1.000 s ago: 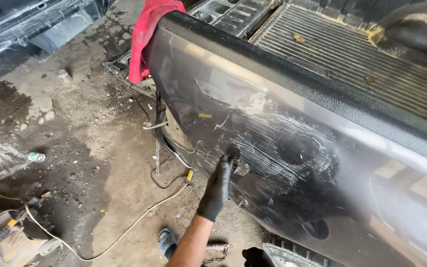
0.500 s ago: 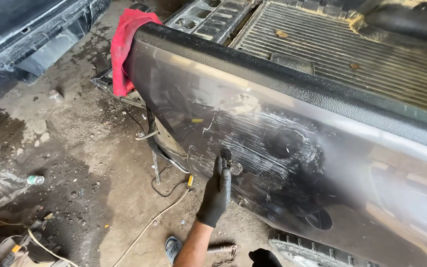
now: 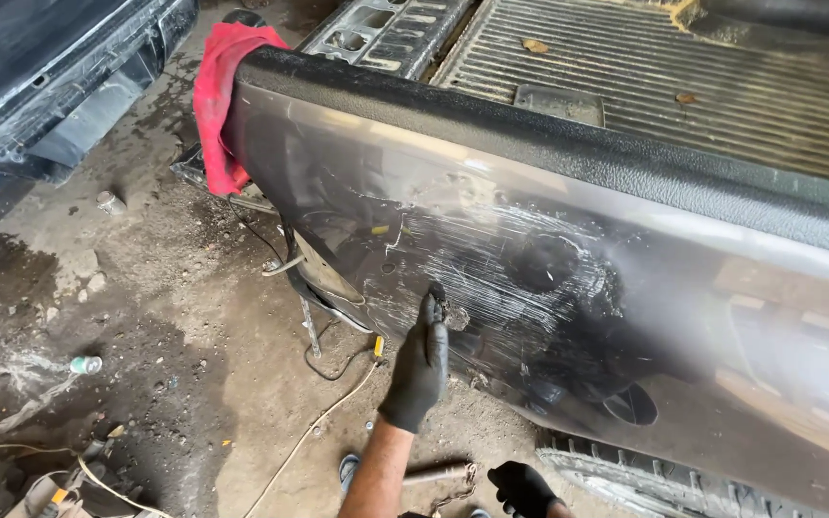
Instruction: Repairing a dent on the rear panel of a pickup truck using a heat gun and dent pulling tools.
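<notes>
The sanding pad (image 3: 454,314), pressed flat by the extended fingers of the gloved left hand (image 3: 418,369) against the scuffed patch near the truck side panel (image 3: 568,278)'s left edge, should be stroked evenly; the right hand (image 3: 522,487) hangs loosely curled, holding nothing.

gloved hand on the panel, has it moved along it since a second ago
No. The left hand stays just left of the dark dent in the scratched patch; only the camera shifted.

2 gloved hands (image 3: 418,364), 1 red rag (image 3: 218,105), 1 truck panel (image 3: 549,278), 1 tire (image 3: 645,475).
</notes>
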